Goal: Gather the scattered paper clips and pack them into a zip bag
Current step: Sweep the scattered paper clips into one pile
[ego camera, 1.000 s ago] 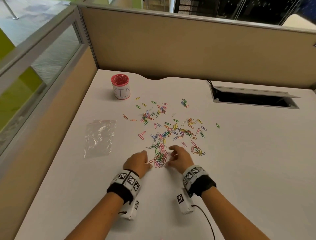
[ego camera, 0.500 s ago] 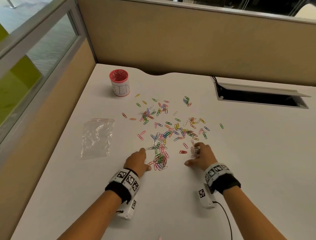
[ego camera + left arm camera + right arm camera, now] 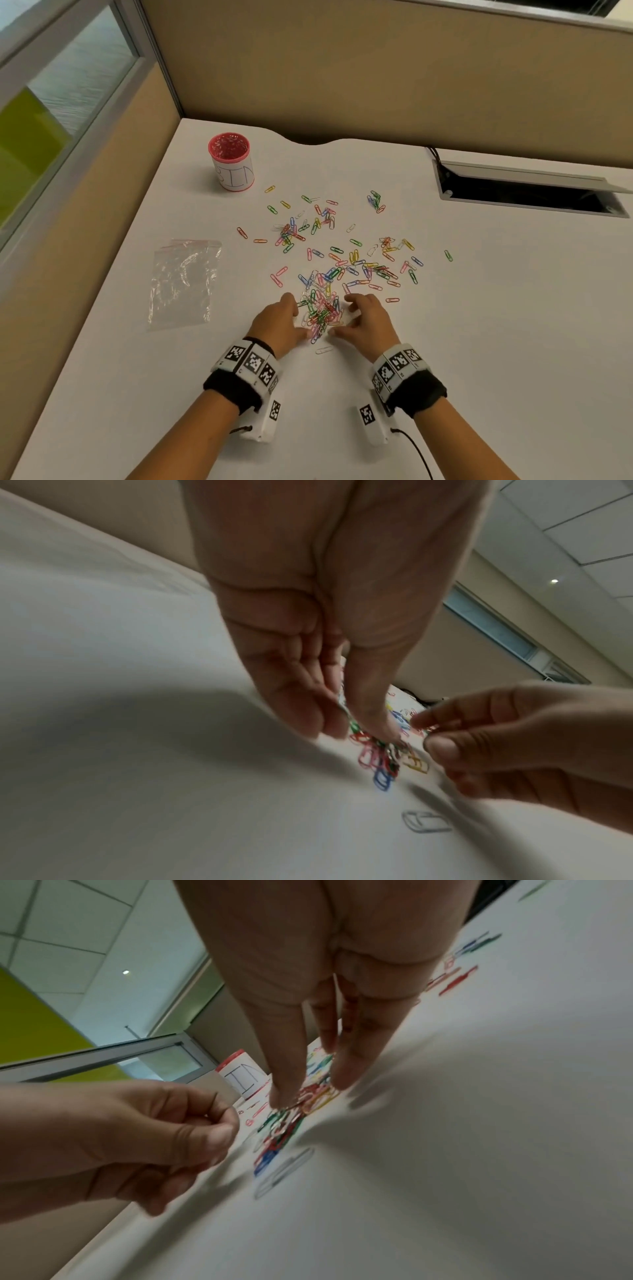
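One clear clip point(image 3: 323, 350) lies alone on the desk point(image 3: 513, 308), closest of all, just past the wrists. Next come the two hands. The left hand point(image 3: 277, 320) and the right hand point(image 3: 368, 320) sit on each side of a small pile point(image 3: 322, 313) of colored clips and touch its edges. Both hands have bent fingers that cup the pile. From the wrist views the right hand's fingers reach down onto the clips, and the left hand's fingers curl in, but I cannot tell if either one really pinches a clip.

I think the step now is to sweep the clips into one heap. To do it well, keep the sides of the hands flat on the desk so no clip slips under, and push slowly so none skip away. Do not forget the lone clip

Past the pile, many more clips point(image 3: 359, 260) lie spread out. The bag point(image 3: 183, 284) lies flat off to the left, well apart, with no clips in it. A red cup point(image 3: 231, 162) stands farthest back
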Motion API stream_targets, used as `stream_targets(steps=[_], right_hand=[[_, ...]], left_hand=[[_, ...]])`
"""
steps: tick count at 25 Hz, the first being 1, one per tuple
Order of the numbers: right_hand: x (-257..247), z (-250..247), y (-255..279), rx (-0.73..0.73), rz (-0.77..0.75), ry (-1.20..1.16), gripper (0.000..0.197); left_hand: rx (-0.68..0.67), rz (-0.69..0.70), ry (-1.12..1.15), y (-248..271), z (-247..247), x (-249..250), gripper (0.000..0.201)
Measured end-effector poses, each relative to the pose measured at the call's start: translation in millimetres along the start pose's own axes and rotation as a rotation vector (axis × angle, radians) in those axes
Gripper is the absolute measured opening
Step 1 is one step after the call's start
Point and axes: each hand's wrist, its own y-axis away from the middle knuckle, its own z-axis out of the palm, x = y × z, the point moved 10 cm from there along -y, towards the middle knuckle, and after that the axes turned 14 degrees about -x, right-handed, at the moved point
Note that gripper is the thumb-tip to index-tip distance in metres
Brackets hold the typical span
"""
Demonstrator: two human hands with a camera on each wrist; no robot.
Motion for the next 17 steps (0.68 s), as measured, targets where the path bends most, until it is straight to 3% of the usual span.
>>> stream_targets(steps=[2,4,9,12,14,17], right_hand=[[8,19,9,-0.093,0.067,0.031,0.087],[2,37,12,-0.126,0.073,0.062,0.088],[-25,26,-16,0.036,0.024,-0.014,0.073],[-31,15,-36,0.033,0.009,-0.046,0.071],[-28,-1,-40,0.045,-0.027,-0.110,0.067],[7,-60,-31,0.258,0.008,-0.239,0.049]], left_hand=[[-0.103,-0.045,-0.134,4,16,-6,0.055],[-0.110,-0.027,-0.195,0,28,-1,0.060],[0.073,-0.008,-0.233,-26,2,21,0.035],[0.094,0.034,-0.240,-36,-14,33,0.032],[0.104,0.063,-0.119,-36,-27,30,0.033],[0.310,0.014,0.057,-25,-69,0,0.040]])
